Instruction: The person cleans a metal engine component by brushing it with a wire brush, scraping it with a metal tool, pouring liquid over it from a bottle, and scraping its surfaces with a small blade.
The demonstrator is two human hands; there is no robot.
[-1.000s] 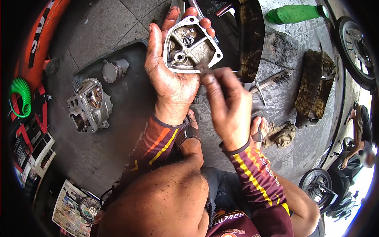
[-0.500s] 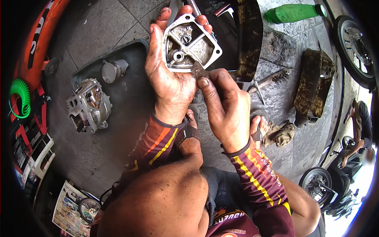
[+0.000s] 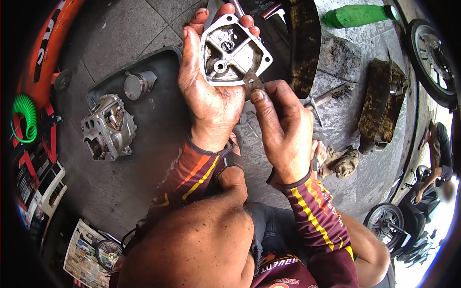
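Note:
My left hand (image 3: 211, 98) holds a metal cover (image 3: 232, 52) from below, its hollow side with a cross-shaped rib turned up. Fingertips curl over its far edge. Between the thumb and fingers of my right hand (image 3: 283, 127) is a small dark scraper-like piece (image 3: 252, 81), pinched, with its tip at the cover's near right edge. Left of my hands lie a metal engine part (image 3: 110, 127) and a round piston (image 3: 139, 85) on a dark tray (image 3: 165, 65).
A green bottle (image 3: 357, 17) lies at the upper right. Below it are a dirty metal casing (image 3: 384, 105) and a crumpled rag (image 3: 341, 162). Motorcycle wheels stand along the right side, where another person (image 3: 439, 149) is visible. A green coiled hose (image 3: 25, 117) hangs at left.
The dark piece and my right hand have shifted slightly, first left over the cover, then back right. The cover has tilted a little in my left hand.

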